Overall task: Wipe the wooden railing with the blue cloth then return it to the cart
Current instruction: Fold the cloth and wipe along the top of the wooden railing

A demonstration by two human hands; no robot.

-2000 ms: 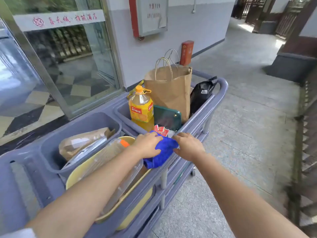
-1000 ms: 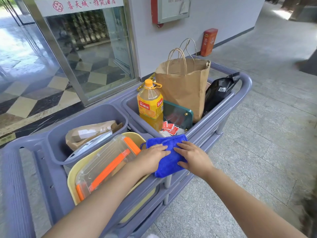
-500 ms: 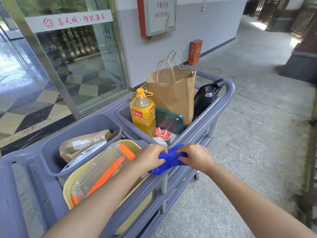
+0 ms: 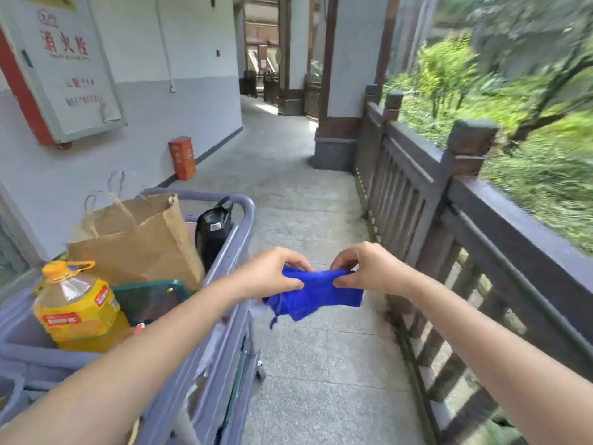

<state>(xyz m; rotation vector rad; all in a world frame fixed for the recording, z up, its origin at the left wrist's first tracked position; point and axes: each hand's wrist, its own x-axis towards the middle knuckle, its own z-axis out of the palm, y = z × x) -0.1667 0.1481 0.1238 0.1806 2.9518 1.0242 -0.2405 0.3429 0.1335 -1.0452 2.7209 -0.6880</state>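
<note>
**Blue cloth held over the walkway, between cart and railing**

At the left of the walkway stands the grey cart (image 4: 239, 239), its top bin holding a yellow oil bottle (image 4: 77, 311) nearest the camera, a green-lidded container (image 4: 150, 298) just beside it, a brown paper bag (image 4: 134, 239) behind, and a black bag (image 4: 213, 234) at the far right corner. On the wall beyond hangs a red-framed cabinet (image 4: 64, 72), with a small red box (image 4: 182, 158) on the floor below it. Right of the cart's rim, above the stone floor (image 4: 305, 200), the left hand (image 4: 272, 274) pinches the left end of the blue cloth (image 4: 316, 295) and the right hand (image 4: 369, 268) pinches its right end; the cloth sags crumpled between them, clear of the cart. Along the right side runs the wooden railing (image 4: 449, 200), near the right forearm but apart from the cloth, with blurred greenery (image 4: 529, 123) behind it.
</note>
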